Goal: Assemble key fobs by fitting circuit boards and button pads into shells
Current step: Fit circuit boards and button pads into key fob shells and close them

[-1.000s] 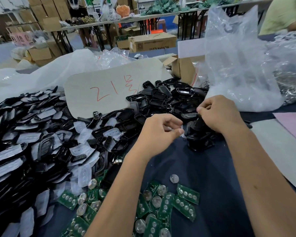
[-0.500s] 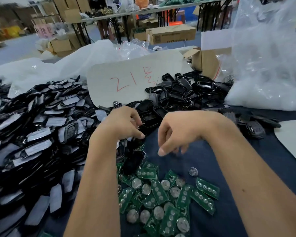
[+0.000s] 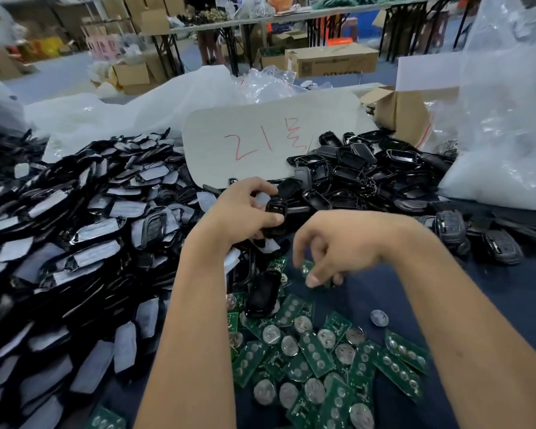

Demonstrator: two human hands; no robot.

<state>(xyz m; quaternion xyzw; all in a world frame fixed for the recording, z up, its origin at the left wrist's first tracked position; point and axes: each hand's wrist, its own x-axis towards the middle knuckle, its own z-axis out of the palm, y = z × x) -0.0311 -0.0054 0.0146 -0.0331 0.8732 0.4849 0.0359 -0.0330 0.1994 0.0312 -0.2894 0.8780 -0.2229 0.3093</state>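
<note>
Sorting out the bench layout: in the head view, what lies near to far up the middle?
Green circuit boards → right hand → left hand holding a black shell → white card.

Shells with button pads (image 3: 75, 243) heaped at left, circuit boards (image 3: 316, 354) scattered in front, empty shells (image 3: 362, 174) behind, cardboard sign (image 3: 260, 140) propped between the heaps.

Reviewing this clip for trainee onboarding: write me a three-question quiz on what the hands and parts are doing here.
1. True or false: the left hand holds a black shell.
2. What does the right hand pinch? A) green circuit board B) coin cell C) plastic bag
3. Fill in: the loose circuit boards lie on the dark ____ cloth.

Key: 1 true; 2 A; 3 blue.
</note>
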